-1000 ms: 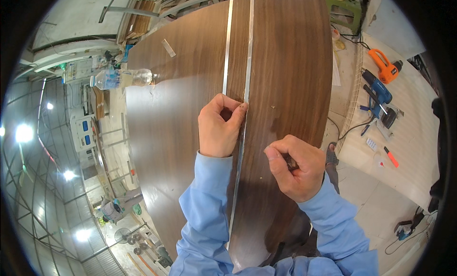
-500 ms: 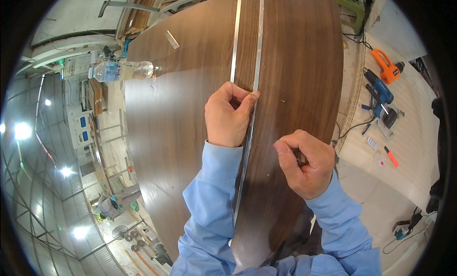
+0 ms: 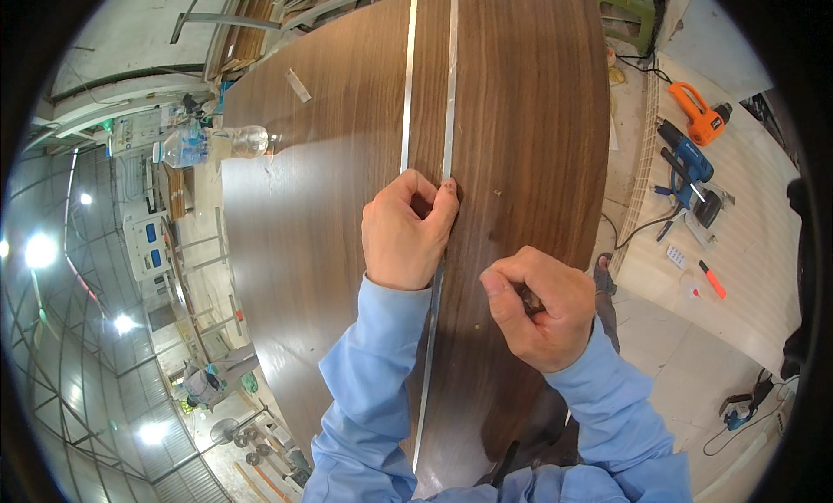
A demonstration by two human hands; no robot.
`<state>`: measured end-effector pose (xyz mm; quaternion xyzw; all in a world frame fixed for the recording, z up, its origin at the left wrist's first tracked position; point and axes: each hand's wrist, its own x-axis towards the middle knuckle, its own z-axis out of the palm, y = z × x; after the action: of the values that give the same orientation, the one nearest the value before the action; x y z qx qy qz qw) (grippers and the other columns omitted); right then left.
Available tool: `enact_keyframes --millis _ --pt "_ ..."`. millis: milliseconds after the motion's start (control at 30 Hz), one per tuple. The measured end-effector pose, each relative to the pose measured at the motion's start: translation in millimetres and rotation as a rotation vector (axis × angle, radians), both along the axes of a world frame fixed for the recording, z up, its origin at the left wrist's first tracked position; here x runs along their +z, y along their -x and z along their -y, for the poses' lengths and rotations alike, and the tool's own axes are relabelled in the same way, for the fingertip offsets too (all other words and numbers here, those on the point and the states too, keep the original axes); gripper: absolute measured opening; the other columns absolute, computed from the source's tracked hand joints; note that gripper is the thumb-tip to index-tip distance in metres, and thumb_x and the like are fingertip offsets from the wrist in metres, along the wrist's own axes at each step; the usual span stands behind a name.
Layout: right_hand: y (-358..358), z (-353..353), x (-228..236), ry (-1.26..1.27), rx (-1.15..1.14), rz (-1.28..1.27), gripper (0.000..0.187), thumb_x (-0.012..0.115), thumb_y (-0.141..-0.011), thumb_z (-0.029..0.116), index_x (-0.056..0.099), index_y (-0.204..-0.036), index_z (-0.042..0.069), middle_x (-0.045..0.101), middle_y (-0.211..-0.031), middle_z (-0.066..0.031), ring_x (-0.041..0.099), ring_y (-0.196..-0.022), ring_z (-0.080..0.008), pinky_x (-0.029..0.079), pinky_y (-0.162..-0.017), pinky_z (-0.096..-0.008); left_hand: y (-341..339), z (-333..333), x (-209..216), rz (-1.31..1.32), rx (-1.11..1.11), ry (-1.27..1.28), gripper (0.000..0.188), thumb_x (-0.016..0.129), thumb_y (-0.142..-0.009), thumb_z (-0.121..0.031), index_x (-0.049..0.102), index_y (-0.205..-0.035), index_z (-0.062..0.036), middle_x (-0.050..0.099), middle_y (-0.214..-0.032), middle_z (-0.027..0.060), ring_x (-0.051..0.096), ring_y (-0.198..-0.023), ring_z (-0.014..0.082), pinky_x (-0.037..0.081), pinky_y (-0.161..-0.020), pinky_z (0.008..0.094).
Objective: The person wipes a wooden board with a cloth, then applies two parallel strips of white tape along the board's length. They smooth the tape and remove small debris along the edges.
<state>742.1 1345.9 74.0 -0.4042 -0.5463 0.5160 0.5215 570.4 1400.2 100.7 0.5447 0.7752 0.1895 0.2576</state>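
Note:
A large brown wood-grain panel [image 3: 338, 199] lies in front of me, with two thin silver strips running lengthwise along it, a left strip [image 3: 409, 78] and a right strip [image 3: 451, 78]. My left hand [image 3: 403, 234] rests over both, thumb and forefinger pinched together at the right strip. Whether something small sits in that pinch is hidden. Over the panel's right part is my right hand [image 3: 547, 308], its fingers curled and the thumb pressed to the forefinger. What it holds, if anything, I cannot make out. A small crumb [image 3: 497, 193] lies on the panel near the right strip.
On the panel's left edge a clear plastic bottle [image 3: 213, 145] lies near a short metal piece [image 3: 298, 85]. The pale bench [image 3: 746, 269] at right carries an orange heat gun [image 3: 697, 114], a blue power tool [image 3: 687, 151] and a red-handled cutter [image 3: 712, 279]. Another person [image 3: 208, 386] is far left.
The whole view has shifted slightly, so the panel and both hands appear a little further left and lower. Both hands keep their pinched shape.

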Motion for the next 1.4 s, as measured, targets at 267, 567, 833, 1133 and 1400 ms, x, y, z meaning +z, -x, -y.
enact_keyframes --millis 267,567,833,1133,1400 --pt "1 -2 -1 -0.039 -0.024 -0.003 0.005 0.07 -0.09 0.003 0.066 -0.087 0.001 0.061 -0.07 -0.0066 0.057 -0.055 -0.0155 0.043 -0.051 -0.0285 4 -2 -3 0.044 -0.025 -0.016 0.03 0.07 -0.092 -0.019 0.058 -0.071 -0.0013 0.056 -0.054 0.0059 0.049 -0.05 0.0132 0.04 -0.051 0.0331" --pt "0 -2 -1 -0.038 -0.023 -0.001 0.005 0.07 -0.09 0.003 0.066 -0.087 0.001 0.061 -0.071 -0.0068 0.058 -0.054 -0.0159 0.044 -0.051 -0.0283 6 -2 -4 0.086 -0.01 0.034 0.029 0.071 -0.09 -0.016 0.057 -0.07 -0.0007 0.054 -0.054 0.0051 0.047 -0.051 0.0119 0.04 -0.052 0.0323" --pt "-3 -2 0 -0.007 -0.007 -0.003 0.005 0.07 -0.09 0.003 0.066 -0.087 0.001 0.061 -0.07 -0.0063 0.058 -0.054 -0.0144 0.043 -0.051 -0.0274 9 -2 -6 0.1 -0.026 0.041 0.027 0.071 -0.087 -0.013 0.056 -0.069 -0.0004 0.052 -0.055 0.0042 0.045 -0.054 0.0099 0.039 -0.052 0.0313" --pt "-2 -2 0 0.011 -0.015 -0.055 0.005 0.069 -0.09 0.002 0.066 -0.087 0.002 0.06 -0.069 -0.0057 0.056 -0.053 -0.0139 0.042 -0.049 -0.0277 13 4 2 0.113 -0.052 0.092 0.02 0.072 -0.085 -0.009 0.057 -0.073 -0.0015 0.056 -0.061 0.0012 0.048 -0.058 0.0073 0.041 -0.054 0.0276" --pt "-2 -3 -1 -0.018 -0.014 -0.019 0.005 0.069 -0.09 0.003 0.066 -0.086 0.003 0.06 -0.069 -0.0063 0.055 -0.052 -0.0164 0.042 -0.049 -0.0288 14 10 -2 0.281 -0.004 0.026 0.015 0.071 -0.091 -0.008 0.06 -0.082 -0.0019 0.058 -0.065 -0.0008 0.051 -0.061 0.0049 0.042 -0.056 0.0237"
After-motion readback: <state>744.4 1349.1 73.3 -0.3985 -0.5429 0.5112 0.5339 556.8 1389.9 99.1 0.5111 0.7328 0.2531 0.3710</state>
